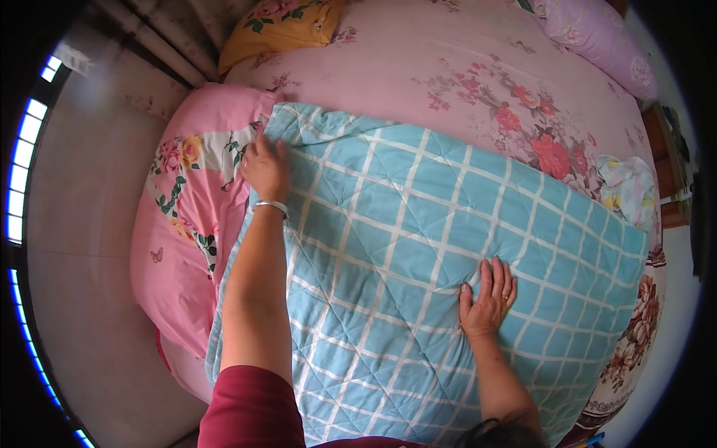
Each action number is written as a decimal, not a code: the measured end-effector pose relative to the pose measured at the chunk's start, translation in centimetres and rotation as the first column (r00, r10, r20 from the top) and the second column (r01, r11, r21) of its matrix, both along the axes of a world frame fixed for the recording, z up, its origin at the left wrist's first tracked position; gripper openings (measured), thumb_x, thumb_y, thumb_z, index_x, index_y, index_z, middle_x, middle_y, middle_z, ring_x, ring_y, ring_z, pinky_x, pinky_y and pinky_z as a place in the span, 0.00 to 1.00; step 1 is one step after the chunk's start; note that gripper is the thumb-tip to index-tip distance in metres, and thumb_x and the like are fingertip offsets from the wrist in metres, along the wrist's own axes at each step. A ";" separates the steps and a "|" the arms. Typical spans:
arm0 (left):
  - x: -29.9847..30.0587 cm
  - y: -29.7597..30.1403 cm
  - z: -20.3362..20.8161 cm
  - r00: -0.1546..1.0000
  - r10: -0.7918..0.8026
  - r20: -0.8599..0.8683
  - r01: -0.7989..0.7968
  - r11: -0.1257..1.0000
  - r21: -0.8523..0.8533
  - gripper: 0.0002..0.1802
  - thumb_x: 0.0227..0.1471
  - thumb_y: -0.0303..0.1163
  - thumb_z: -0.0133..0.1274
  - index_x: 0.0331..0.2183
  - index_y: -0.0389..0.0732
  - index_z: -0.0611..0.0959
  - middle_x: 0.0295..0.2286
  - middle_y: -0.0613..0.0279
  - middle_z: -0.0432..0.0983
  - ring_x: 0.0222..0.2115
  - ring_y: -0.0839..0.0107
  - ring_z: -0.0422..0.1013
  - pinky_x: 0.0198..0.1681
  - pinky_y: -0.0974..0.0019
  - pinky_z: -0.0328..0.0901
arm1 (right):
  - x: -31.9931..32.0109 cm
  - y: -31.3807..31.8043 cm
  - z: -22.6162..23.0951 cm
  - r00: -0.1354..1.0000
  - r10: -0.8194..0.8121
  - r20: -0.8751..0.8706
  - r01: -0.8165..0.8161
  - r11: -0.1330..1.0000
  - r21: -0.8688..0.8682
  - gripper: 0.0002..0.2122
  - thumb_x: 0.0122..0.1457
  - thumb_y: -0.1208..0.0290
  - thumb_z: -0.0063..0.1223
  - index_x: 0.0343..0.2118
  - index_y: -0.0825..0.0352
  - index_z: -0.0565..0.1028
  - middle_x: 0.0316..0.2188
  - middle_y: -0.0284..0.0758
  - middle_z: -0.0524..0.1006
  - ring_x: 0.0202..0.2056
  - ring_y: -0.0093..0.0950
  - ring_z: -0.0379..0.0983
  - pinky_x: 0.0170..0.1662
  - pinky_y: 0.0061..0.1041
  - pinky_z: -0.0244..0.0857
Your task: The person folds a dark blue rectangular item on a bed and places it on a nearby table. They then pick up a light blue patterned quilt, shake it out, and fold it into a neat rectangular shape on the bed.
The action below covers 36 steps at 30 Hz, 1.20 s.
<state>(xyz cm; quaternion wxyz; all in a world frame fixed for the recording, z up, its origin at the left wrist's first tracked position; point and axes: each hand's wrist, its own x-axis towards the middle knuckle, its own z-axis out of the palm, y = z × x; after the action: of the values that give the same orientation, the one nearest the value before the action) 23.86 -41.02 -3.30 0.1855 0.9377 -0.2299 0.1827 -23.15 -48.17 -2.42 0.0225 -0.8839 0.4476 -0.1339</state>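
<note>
Pale pink bedsheet with a red floral print (pixel 373 82) covers the bed in the head view, with a mustard-yellow flowered pillow (pixel 291 33) at the far left and a lilac fabric bolster (pixel 597 41) at the far right. Nearer in, the light blue quilted blanket with white grid lines (pixel 403 254) lies across the bed right in front of the person, just beside a puffy pink floral bedding bundle (pixel 175 261) on the left.

Left hand (pixel 267 168) is at the blanket's left edge, near the far corner, fingers bunched close; can't tell if they're pinching fabric or just resting. Right hand (pixel 489 299) is flat, fingers a bit apart, pressing on the blanket and gripping nothing.

What could go wrong, imo: a pull at that corner while the right palm pins the middle could bunch the cloth into creases, or drag the bundle along if the fingers caught it too.

Direction-wise, the far edge slants from upper left down to the right. Near edge's cut off, so no firm call on the long axis.
</note>
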 end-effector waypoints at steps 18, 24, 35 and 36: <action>-19.4 2.9 4.1 0.615 -0.783 0.092 0.753 0.618 0.226 0.09 0.43 0.30 0.49 0.32 0.48 0.75 0.52 0.61 0.68 0.47 0.59 0.67 0.50 0.53 0.60 | 0.2 0.1 -0.1 0.999 0.032 -0.009 -0.033 0.999 -0.033 0.26 0.53 0.57 0.52 0.54 0.64 0.67 0.59 0.39 0.62 0.60 0.41 0.54 0.62 0.48 0.44; -10.7 3.3 5.0 0.701 -0.677 0.227 0.659 0.735 0.156 0.16 0.45 0.30 0.48 0.40 0.44 0.74 0.38 0.62 0.73 0.34 0.58 0.70 0.36 0.54 0.63 | 0.3 0.2 0.3 1.000 0.031 0.006 -0.031 0.999 -0.026 0.26 0.53 0.58 0.53 0.54 0.64 0.67 0.58 0.39 0.63 0.60 0.41 0.55 0.62 0.49 0.44; -28.3 14.7 3.0 0.750 -0.532 -0.394 0.645 0.719 0.258 0.34 0.50 0.53 0.52 0.57 0.54 0.70 0.61 0.54 0.54 0.64 0.50 0.46 0.62 0.35 0.32 | 0.3 0.0 -0.2 0.999 0.036 0.039 -0.035 0.999 -0.028 0.26 0.53 0.58 0.53 0.54 0.63 0.68 0.58 0.38 0.64 0.59 0.40 0.56 0.62 0.46 0.43; -28.7 14.7 2.7 0.787 -0.493 -0.370 0.597 0.761 0.255 0.33 0.51 0.52 0.51 0.57 0.54 0.70 0.61 0.55 0.55 0.63 0.51 0.46 0.62 0.35 0.32 | 0.2 0.0 -0.2 0.998 0.033 0.046 -0.031 0.999 -0.029 0.26 0.53 0.57 0.53 0.54 0.62 0.68 0.57 0.37 0.64 0.59 0.40 0.56 0.62 0.45 0.43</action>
<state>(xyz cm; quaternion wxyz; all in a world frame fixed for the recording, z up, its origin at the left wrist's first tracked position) -4.81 -26.34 -0.60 0.0875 0.8619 -0.4958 -0.0601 -22.91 -48.18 -2.63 0.0225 -0.8878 0.4308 -0.1605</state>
